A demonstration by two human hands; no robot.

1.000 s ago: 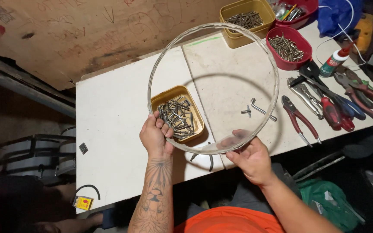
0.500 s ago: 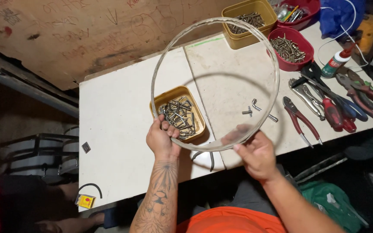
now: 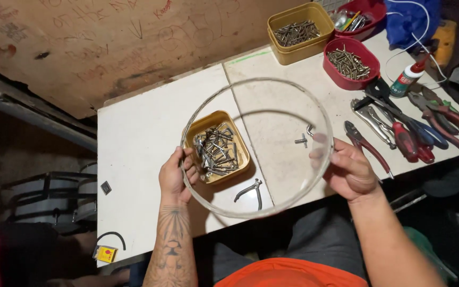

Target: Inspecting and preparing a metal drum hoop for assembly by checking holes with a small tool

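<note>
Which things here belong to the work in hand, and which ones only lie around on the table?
In hand:
- clear round disc, held at its rim by the left hand and the right hand

Lying about:
- yellow tray of metal parts
- small pliers
- row of pliers
- red tub of screws
- glue bottle

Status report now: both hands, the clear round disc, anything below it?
Left hand grips clear disc at left rim. Right hand grips right rim. Disc held above table. Yellow tray and small pliers beneath.

Single head-worn view, steeply downward, close above the white table (image 3: pixel 134 138).
</note>
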